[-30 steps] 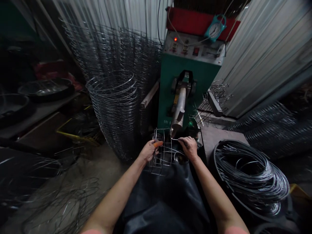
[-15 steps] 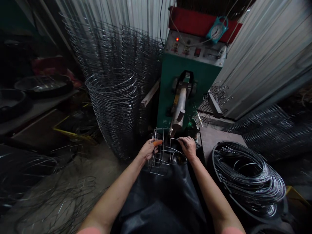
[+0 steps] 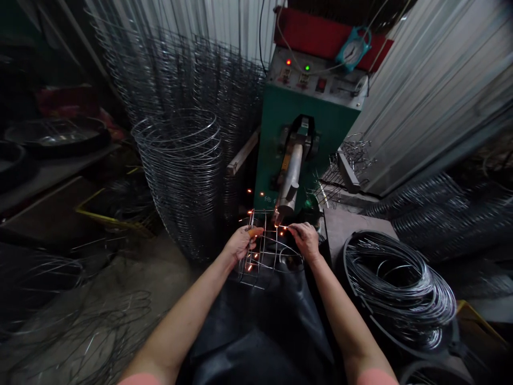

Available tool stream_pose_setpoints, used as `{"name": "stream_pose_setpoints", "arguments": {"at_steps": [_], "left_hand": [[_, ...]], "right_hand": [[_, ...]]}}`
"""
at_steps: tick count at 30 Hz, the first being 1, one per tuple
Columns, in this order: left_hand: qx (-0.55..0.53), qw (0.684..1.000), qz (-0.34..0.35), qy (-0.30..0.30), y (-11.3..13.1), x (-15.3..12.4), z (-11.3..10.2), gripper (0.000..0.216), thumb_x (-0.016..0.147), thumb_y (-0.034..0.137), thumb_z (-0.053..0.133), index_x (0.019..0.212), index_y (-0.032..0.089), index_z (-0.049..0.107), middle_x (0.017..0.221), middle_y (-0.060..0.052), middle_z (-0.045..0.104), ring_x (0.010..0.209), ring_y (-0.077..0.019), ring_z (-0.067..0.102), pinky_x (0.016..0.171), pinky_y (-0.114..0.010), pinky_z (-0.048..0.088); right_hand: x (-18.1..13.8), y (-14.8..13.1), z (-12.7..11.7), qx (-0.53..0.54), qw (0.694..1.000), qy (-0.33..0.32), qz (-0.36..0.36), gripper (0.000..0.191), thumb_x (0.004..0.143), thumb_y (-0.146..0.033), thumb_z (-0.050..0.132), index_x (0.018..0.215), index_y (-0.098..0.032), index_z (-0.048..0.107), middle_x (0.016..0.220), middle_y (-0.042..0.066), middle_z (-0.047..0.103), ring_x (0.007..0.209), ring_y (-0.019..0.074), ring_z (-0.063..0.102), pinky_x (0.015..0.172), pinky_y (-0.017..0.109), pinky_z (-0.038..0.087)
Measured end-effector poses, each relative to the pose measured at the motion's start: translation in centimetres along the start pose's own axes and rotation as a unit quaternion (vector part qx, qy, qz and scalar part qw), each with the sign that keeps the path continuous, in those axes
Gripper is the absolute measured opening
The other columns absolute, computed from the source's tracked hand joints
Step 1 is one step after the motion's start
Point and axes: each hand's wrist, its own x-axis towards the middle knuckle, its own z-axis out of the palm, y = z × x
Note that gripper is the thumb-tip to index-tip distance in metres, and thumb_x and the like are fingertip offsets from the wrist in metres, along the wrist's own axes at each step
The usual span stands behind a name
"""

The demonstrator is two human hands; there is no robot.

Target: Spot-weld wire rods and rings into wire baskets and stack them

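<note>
My left hand (image 3: pixel 239 245) is closed on a wire frame (image 3: pixel 260 262) of crossed metal rods; an orange cover shows on its thumb or finger. On the other side, my right hand (image 3: pixel 305 239) pinches the end of a short metal rod (image 3: pixel 284 228). That rod reaches the frame under the tip of the spot welder's arm (image 3: pixel 289 187). Orange sparks (image 3: pixel 253 256) fly around the contact point and over the frame. The green welder (image 3: pixel 308 128) stands straight ahead, with a red and a green lamp lit. A dark apron (image 3: pixel 260 326) covers my lap.
Tall stacks of wire rings (image 3: pixel 180 176) stand to the left of the welder. A black tub (image 3: pixel 352 278) with wire hoops (image 3: pixel 404 283) sits at my right. A yellow-edged crate (image 3: pixel 112 214) and loose wire (image 3: pixel 92 342) lie on the left floor. A blue clock (image 3: pixel 353 51) hangs on the welder's top.
Sparks have appeared at the welder's tip and the green lamp has come on. Both hands keep their hold in nearly the same place; the view has shifted slightly.
</note>
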Motion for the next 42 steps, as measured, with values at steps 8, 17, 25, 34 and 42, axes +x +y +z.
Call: {"name": "stream_pose_setpoints", "arguments": {"at_steps": [8, 17, 25, 34, 42], "left_hand": [[0.008, 1.000, -0.007, 0.011, 0.1, -0.1, 0.3, 0.036, 0.040, 0.023, 0.080, 0.060, 0.013, 0.051, 0.050, 0.007, 0.044, 0.039, -0.0010, 0.031, 0.036, -0.016, 0.017], [0.017, 1.000, 0.011, -0.020, 0.4, -0.2, 0.3, 0.040, 0.043, 0.030, 0.081, 0.068, 0.012, 0.056, 0.052, 0.007, 0.042, 0.038, 0.0000, 0.027, 0.036, -0.016, 0.013], [0.021, 0.998, 0.062, -0.003, 0.2, 0.5, -0.1, 0.037, 0.046, 0.029, 0.081, 0.067, 0.013, 0.055, 0.047, 0.008, 0.039, 0.039, -0.0009, 0.027, 0.036, -0.017, 0.015], [0.021, 0.998, 0.058, -0.009, 0.5, 0.7, 0.2, 0.036, 0.046, 0.029, 0.081, 0.067, 0.013, 0.057, 0.046, 0.008, 0.039, 0.039, -0.0008, 0.026, 0.036, -0.016, 0.016], [0.016, 0.998, 0.056, -0.017, 0.4, 1.3, 0.2, 0.034, 0.047, 0.028, 0.081, 0.067, 0.013, 0.057, 0.044, 0.009, 0.034, 0.038, -0.0005, 0.024, 0.036, -0.016, 0.015]], "right_hand": [[-1.7, -7.1, -0.5, 0.085, 0.994, -0.048, 0.058, 0.021, 0.085, -0.026, 0.050, 0.101, -0.021, 0.063, 0.096, 0.008, 0.060, 0.084, 0.0191, 0.058, 0.074, 0.031, 0.047], [-2.7, -0.8, -1.0, 0.063, 0.996, 0.030, 0.063, 0.015, 0.082, -0.034, 0.056, 0.085, -0.026, 0.069, 0.086, 0.005, 0.059, 0.084, 0.0211, 0.053, 0.075, 0.036, 0.043], [-3.2, 1.0, -0.3, 0.047, 0.997, 0.058, 0.029, 0.017, 0.083, -0.035, 0.053, 0.081, -0.026, 0.067, 0.112, 0.005, 0.056, 0.103, 0.0255, 0.042, 0.089, 0.045, 0.036], [-3.0, 0.9, 0.1, 0.055, 0.995, 0.082, 0.032, 0.016, 0.084, -0.035, 0.053, 0.081, -0.025, 0.065, 0.112, 0.004, 0.060, 0.101, 0.0244, 0.043, 0.088, 0.044, 0.035], [-2.6, 1.4, 0.5, 0.052, 0.995, 0.086, 0.017, 0.014, 0.083, -0.033, 0.054, 0.081, -0.025, 0.065, 0.111, 0.003, 0.061, 0.100, 0.0234, 0.045, 0.088, 0.042, 0.036]]}}
